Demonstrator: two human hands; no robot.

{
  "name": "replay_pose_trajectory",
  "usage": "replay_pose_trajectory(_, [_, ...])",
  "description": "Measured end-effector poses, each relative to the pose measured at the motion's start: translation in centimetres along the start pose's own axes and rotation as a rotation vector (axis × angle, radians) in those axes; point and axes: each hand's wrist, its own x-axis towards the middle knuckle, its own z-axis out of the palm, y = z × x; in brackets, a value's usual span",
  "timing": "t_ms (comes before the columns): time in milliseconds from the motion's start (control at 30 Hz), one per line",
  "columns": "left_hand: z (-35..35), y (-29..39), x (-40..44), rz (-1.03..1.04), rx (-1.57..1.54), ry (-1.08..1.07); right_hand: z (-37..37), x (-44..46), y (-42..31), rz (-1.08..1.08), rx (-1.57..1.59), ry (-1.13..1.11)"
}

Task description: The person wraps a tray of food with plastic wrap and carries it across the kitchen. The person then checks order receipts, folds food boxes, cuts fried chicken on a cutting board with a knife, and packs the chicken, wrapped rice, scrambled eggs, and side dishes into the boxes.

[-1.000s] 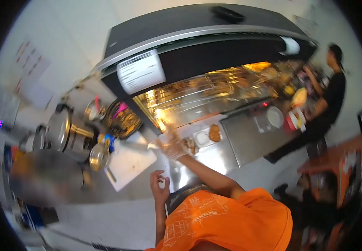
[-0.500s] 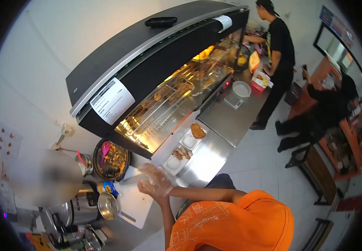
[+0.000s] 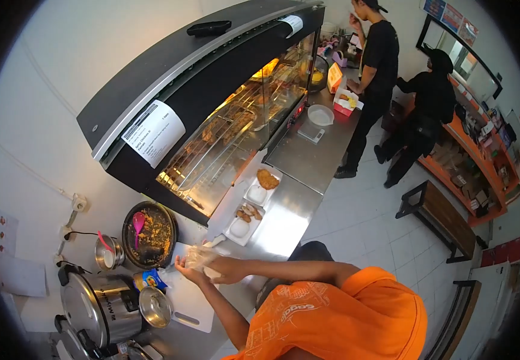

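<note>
My left hand (image 3: 193,275) is held above the white cutting board (image 3: 193,300), its bare fingers stretched out. My right hand (image 3: 229,270) meets it from the counter side. Thin clear plastic, which looks like a disposable glove (image 3: 203,257), bunches between the hands and over the right fingers; those fingers are hard to make out. Just beyond the hands lies a pale handle-like piece (image 3: 215,241). Close by, a white box (image 3: 235,243) lies on the steel counter, with a white mound (image 3: 239,227), brown fried pieces (image 3: 248,211) and a larger fried piece (image 3: 267,179) in its compartments.
A lit glass warming cabinet (image 3: 236,129) stands behind the counter (image 3: 284,219). Left are a black pan (image 3: 163,262) with a pink spoon (image 3: 139,222), steel bowls (image 3: 156,306) and a cooker (image 3: 101,309). Two people in black (image 3: 381,60) stand beyond; a scale (image 3: 311,133) lies on the counter.
My view has shifted, with the cabinet further left. My hands have moved left and toward each other, and the plastic has slid off the back of my right hand. The far person has turned upright.
</note>
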Motion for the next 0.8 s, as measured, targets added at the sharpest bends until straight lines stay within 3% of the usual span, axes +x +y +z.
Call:
replay_pose_trajectory(67, [-3.1,0.1,5.9,0.022,0.227,0.125,-3.3,-3.0,-0.4,0.093,0.333,-0.175])
replay_pose_trajectory(133, [-5.1,0.7,11.5,0.648,0.881,0.395,-5.7,-6.5,1.0,0.336,0.587,-0.353])
replay_pose_trajectory(200, [-5.8,3.4,15.2,0.522,1.215,0.246,-7.0,-9.9,4.2,0.408,0.392,-0.236])
replay_pose_trajectory(233, [-5.0,5.5,14.8,0.440,1.248,0.110,-9.0,-10.3,5.0,0.452,0.216,-0.255])
replay_pose_trajectory(267, [-4.0,7.9,14.1,0.354,1.276,-0.022,-9.9,-11.1,6.5,0.541,0.231,-0.137])
replay_pose_trajectory(333, [-2.3,9.3,10.8,0.788,1.090,-0.069,-11.7,-12.5,10.6,0.653,0.239,0.102])
replay_pose_trajectory(367, [-1.2,9.1,8.0,0.577,0.955,-0.061,-13.3,-12.4,13.1,0.764,0.215,0.130])
replay_pose_trajectory(400, [-0.1,8.4,4.8,0.376,0.808,-0.051,-14.4,-12.5,15.6,0.642,0.052,0.332])
replay_pose_trajectory(433, [0.3,5.8,2.9,0.514,0.825,-0.060,-14.0,-13.3,22.1,0.563,0.001,0.542])
replay_pose_trajectory(467, [-0.2,1.7,1.6,0.289,0.567,-0.157,-17.8,-11.3,20.3,0.706,-0.178,0.534])
replay_pose_trajectory(533, [3.2,-1.4,-3.9,-0.023,0.522,-0.198,-20.1,-9.9,24.8,0.768,-0.415,0.682])
replay_pose_trajectory(600, [5.3,-5.1,-5.4,-0.065,0.551,-0.201,-20.9,-9.1,30.2,0.872,-0.330,0.640])
replay_pose_trajectory(667, [6.9,-9.8,-5.3,-0.166,0.600,-0.147,-21.5,-8.1,31.0,0.865,-0.244,0.510])
replay_pose_trajectory(733, [7.3,-14.5,-4.1,-0.085,0.547,-0.186,-22.0,-8.1,31.4,0.803,-0.127,0.415])
replay_pose_trajectory(800, [11.3,-10.2,-7.2,-0.216,0.629,-0.187,-21.9,-8.2,31.6,0.663,0.121,0.197])
